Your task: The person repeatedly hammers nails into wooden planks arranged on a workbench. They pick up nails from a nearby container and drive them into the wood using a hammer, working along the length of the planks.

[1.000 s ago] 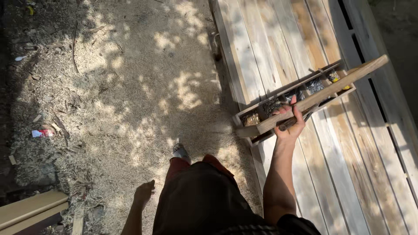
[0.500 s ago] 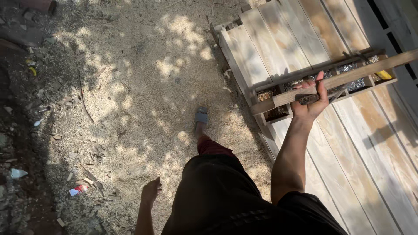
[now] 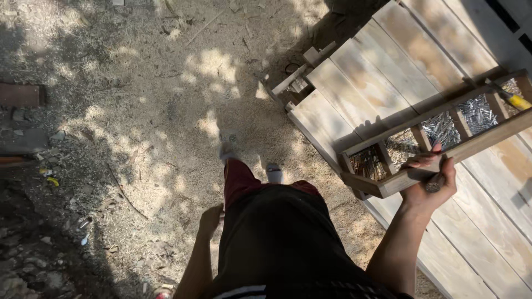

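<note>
Right hand (image 3: 425, 188) is closed around the near long rail of a wooden nail tray (image 3: 443, 141), with the fingers curled over the top of the rail and the thumb under it. It looks like a dark handle or some small tool is also pressed in the same grip, but I cannot tell what it is. The tray is held up in the air, tilted, above the edge of a platform of pale wooden planks (image 3: 377, 83). The tray is divided into several compartments; at least 3 of them show heaps of nails, rusty ones in the compartment nearest the hand and shinier ones further along. At the far end a tool with a yellow handle (image 3: 518, 101) lies in the tray.

Left hand (image 3: 210, 218) hangs loose at the person's side, holding nothing, with the fingers softly bent.

As for the progress, I judge that the tray is only being carried: it is not yet set down on the planks or on the ground, and no nail is taken out. The person stands on sandy ground covered with sawdust (image 3: 138, 111), just beside the corner of the platform, with 1 foot (image 3: 228, 147) forward. Small scraps of wood and litter lie at the left, well apart from the hands.
</note>
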